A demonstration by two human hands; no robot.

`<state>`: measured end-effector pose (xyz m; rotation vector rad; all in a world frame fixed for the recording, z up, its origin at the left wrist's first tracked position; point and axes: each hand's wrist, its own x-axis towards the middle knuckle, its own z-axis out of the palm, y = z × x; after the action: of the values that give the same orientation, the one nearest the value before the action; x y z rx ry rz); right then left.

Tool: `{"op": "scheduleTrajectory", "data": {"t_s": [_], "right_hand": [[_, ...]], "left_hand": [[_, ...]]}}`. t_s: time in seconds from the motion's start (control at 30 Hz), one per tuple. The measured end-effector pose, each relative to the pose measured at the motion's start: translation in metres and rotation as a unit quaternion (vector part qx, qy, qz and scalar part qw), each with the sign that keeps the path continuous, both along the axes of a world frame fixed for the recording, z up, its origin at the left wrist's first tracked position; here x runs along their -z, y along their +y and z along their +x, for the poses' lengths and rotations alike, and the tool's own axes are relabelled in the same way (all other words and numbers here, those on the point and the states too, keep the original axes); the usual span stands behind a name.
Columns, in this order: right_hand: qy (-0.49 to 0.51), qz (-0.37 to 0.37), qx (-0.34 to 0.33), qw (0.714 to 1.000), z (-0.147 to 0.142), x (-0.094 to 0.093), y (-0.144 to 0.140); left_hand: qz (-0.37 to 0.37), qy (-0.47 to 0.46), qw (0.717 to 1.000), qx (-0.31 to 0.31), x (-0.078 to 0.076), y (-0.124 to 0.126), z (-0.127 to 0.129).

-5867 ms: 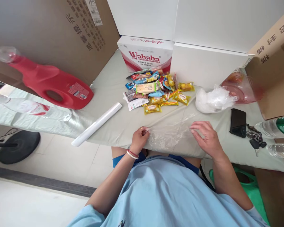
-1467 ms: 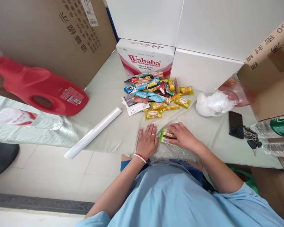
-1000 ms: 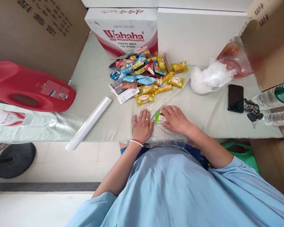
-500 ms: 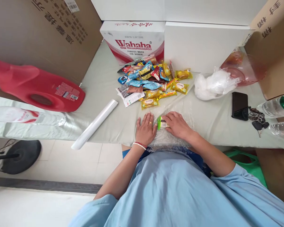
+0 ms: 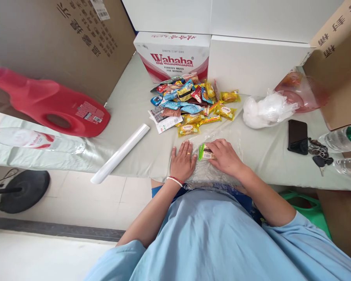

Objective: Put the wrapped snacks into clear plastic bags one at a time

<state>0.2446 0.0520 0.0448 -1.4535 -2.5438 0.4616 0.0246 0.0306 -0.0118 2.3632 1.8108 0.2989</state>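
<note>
My left hand (image 5: 183, 162) lies flat with fingers stretched out on the left side of a thin sheet of clear plastic film (image 5: 204, 177) at the table's front edge. Just to its right is a small snack packet (image 5: 205, 153), green at one end with a pale barcoded label. The fingers of my right hand (image 5: 226, 157) are bent over the packet's right end, hiding that part. Behind both hands sits a pile of wrapped snacks (image 5: 190, 105) in yellow, blue, red and white. A shiny white roll (image 5: 121, 154) lies slantwise to the left, jutting past the edge.
A red jug (image 5: 52, 105) and a plastic bottle (image 5: 35, 140) lie at left. White boxes, including a Wahaha carton (image 5: 175, 58), stand behind. On the right are a white plastic bag (image 5: 266, 111), a pink basket (image 5: 302, 91), a phone (image 5: 297, 136), keys (image 5: 320, 154) and bottles (image 5: 343, 138).
The camera view has shifted slightly, moving everything a little to the right in the picture. My hands stay on the film and packet, with slightly more of the packet showing.
</note>
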Motion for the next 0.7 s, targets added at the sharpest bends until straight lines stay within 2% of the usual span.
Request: {"op": "scheduleTrajectory", "data": {"t_s": [0.1,0.23,0.47,0.7], "right_hand": [[-0.013,-0.017,-0.015,1.0,-0.008,0.006,-0.002],[-0.015,-0.02,0.007,1.0,-0.001,0.012,-0.003],[-0.028,-0.002,-0.026,0.999,-0.006,0.009,-0.002],[-0.051,-0.004,-0.004,0.999,-0.007,0.005,-0.003]], "left_hand": [[0.0,0.004,1.0,0.002,0.001,0.0,0.0],[0.004,0.004,1.0,0.002,0.001,0.0,0.0],[0.008,0.005,1.0,0.002,0.001,0.0,0.0],[0.002,-0.006,1.0,-0.003,0.0,0.0,0.001]]}}
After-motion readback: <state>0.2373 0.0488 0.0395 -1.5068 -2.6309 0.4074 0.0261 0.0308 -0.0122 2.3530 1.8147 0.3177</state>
